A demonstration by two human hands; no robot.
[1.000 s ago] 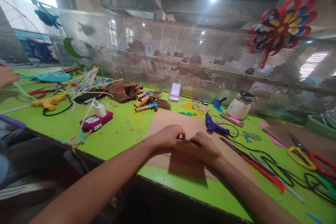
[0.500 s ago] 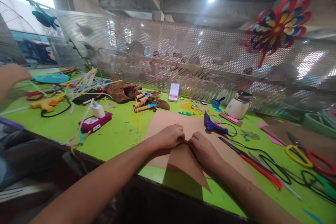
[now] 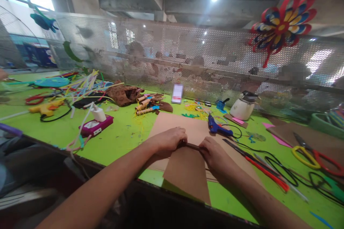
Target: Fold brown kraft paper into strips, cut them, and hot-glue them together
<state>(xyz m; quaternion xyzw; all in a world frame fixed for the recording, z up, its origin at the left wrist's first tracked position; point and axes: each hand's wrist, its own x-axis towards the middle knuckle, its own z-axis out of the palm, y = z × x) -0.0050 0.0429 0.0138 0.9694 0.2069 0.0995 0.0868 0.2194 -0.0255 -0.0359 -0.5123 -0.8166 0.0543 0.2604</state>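
Both hands pinch the far edge of a sheet of brown paper (image 3: 188, 171), which is folded or rolled into a narrow dark strip there. My left hand (image 3: 173, 139) closes on the strip's left end. Its right end sits between the fingers of my right hand (image 3: 212, 150). The sheet's near part hangs toward the table's front edge. Beneath lies a larger tan sheet (image 3: 166, 123) on the green table. A blue glue gun (image 3: 216, 127) rests on that sheet, just beyond my right hand. Partly hidden fingertips leave the exact fold unclear.
Right of my arm lie a red-handled tool (image 3: 266, 173), black cables and scissors (image 3: 306, 157). A white jug (image 3: 243, 105) stands behind. On the left are a purple power strip (image 3: 96, 126), a yellow glue gun (image 3: 45, 108) and brown paper pieces (image 3: 150, 104). A mesh partition (image 3: 161, 53) runs along the back.
My hands have moved slightly apart along the strip. The brown sheet has swung from a slanted point to hanging flatter and wider. Another person's arm at far left has mostly left view.
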